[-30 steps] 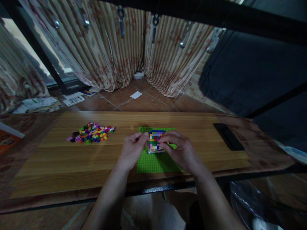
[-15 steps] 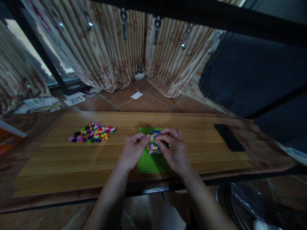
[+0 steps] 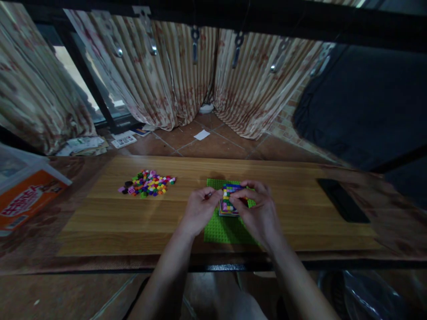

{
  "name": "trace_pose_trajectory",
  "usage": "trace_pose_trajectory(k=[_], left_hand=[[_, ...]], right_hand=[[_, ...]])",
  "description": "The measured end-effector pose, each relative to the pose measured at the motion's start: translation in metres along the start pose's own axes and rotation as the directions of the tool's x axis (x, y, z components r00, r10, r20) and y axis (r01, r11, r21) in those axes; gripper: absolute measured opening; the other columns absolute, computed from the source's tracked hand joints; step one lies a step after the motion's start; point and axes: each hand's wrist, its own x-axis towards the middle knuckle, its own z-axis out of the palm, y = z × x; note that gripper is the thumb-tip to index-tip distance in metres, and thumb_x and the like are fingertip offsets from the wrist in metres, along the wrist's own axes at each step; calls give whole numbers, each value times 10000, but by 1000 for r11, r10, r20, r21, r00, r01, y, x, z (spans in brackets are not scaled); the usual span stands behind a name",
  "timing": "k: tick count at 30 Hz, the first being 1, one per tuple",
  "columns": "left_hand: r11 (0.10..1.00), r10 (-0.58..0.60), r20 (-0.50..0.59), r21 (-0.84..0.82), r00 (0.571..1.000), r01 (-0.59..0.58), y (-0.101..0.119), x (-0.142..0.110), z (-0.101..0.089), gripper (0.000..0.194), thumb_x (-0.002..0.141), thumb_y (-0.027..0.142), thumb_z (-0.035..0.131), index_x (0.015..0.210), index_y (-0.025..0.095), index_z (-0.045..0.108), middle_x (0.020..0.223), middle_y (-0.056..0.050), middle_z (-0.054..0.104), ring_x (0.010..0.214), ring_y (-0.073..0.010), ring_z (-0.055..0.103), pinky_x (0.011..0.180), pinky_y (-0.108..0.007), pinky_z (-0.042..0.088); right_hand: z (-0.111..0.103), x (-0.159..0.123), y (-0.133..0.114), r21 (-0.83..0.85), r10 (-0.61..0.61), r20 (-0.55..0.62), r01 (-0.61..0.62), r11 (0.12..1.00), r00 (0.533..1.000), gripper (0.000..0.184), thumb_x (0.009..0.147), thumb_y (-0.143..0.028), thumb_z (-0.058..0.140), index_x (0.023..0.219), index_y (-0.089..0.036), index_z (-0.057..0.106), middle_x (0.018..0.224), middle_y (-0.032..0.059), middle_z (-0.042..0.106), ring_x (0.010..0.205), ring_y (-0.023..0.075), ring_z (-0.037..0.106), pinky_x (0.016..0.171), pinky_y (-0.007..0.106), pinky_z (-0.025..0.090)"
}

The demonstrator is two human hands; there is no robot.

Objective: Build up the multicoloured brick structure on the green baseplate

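A green studded baseplate (image 3: 218, 232) lies on the wooden board, and a low block structure of many coloured toy bricks (image 3: 227, 206) stands on it. My left hand (image 3: 200, 210) is at the structure's left side, thumb and fingers pinched together; whatever they hold is too small to make out. Over the structure's right part is my right hand (image 3: 262, 213), its thumb and forefinger closed at the top bricks. That hand hides much of the structure's right side. Whether a loose brick sits between its fingertips I cannot tell.
A pile of loose coloured bricks (image 3: 150, 183) lies left on the wooden board (image 3: 133, 231). A black phone-like slab (image 3: 342, 200) rests at the right. A clear box with an orange label (image 3: 28, 198) stands at far left. Striped curtains (image 3: 187, 80) hang behind.
The view has swung left, so the board and hands appear farther right and more of the orange-labelled box shows. Both hands stay at the brick structure with little change in pose.
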Motion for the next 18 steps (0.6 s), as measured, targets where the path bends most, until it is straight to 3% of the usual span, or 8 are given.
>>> trace_pose_trajectory(k=[8,13,18], left_hand=[[1000,1,-20,17,1000,-1,3,-2,-4,365,789,455,578,578,163,523,521,53,383,520,-85,322,509,-237,238],[1000,-15,-18,-2,1000,15,3,-3,-6,356,777,472,594,612,159,555,525,56,392,517,-83,321,499,-233,234],[998,-28,2,-62,1000,28,4,-5,-4,354,753,479,618,614,159,558,518,60,399,506,-77,310,488,-226,228]], right_hand=[[-1,1,3,11,70,21,-70,997,997,68,733,-222,742,699,-282,735,1049,54,608,1049,271,509,913,477,394],[2,1,18,156,125,67,-135,979,990,22,713,-289,759,734,-290,754,1073,47,623,1082,257,544,958,471,398],[4,0,25,306,180,108,-205,930,978,87,684,-324,781,766,-299,763,1100,48,625,1130,258,546,978,455,412]])
